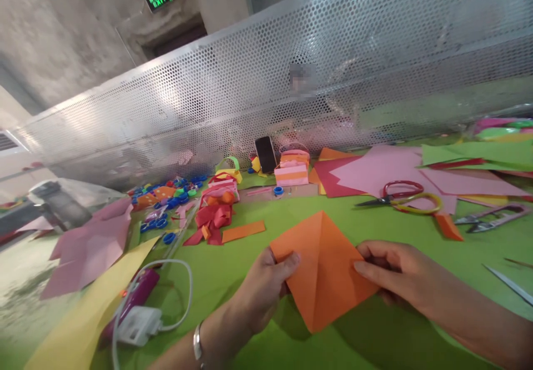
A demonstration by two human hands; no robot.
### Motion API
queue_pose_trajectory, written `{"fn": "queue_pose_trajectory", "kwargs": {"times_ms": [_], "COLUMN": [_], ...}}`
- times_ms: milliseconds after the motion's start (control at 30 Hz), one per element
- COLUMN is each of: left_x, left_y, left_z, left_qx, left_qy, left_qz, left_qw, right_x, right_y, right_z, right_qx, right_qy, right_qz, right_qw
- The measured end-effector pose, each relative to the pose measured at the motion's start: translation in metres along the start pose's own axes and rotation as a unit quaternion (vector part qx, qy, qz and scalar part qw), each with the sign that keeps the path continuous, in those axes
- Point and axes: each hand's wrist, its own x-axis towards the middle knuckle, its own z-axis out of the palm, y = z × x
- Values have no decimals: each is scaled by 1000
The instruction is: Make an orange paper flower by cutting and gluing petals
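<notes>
An orange paper square (322,267), creased down its middle, is held just above the green table (233,270) like a diamond. My left hand (266,289) pinches its left corner, thumb on top. Its right corner sits between the closed fingers of my right hand (395,273). A silver bracelet (197,343) circles my left wrist.
Red and yellow scissors (400,195) lie on pink paper sheets (387,170) at the back right, metal scissors (491,217) further right. A phone (265,154), small paper baskets (291,173), blue rings (166,223) and red scraps (212,220) crowd the back. A cabled purple device (137,298) lies front left.
</notes>
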Motion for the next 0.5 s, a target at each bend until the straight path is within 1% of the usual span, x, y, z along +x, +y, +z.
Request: {"fn": "queue_pose_trajectory", "kwargs": {"times_ms": [67, 167, 400, 500], "left_x": [0, 1, 3, 2], "left_y": [-1, -1, -2, -2], "left_z": [0, 1, 0, 1], "left_qx": [-14, -27, -27, -22], "left_qy": [4, 4, -18, -35], "left_qz": [-2, -6, -11, -14], "left_qw": [1000, 1000, 999, 999], "right_x": [0, 0, -1, -1], "right_y": [1, 3, 7, 5], "right_z": [-1, -1, -3, -3], "right_qx": [0, 4, 16, 80], "right_qy": [-3, 11, 10, -24], "right_qz": [-4, -9, 26, 17], "right_qw": [1000, 1000, 999, 996]}}
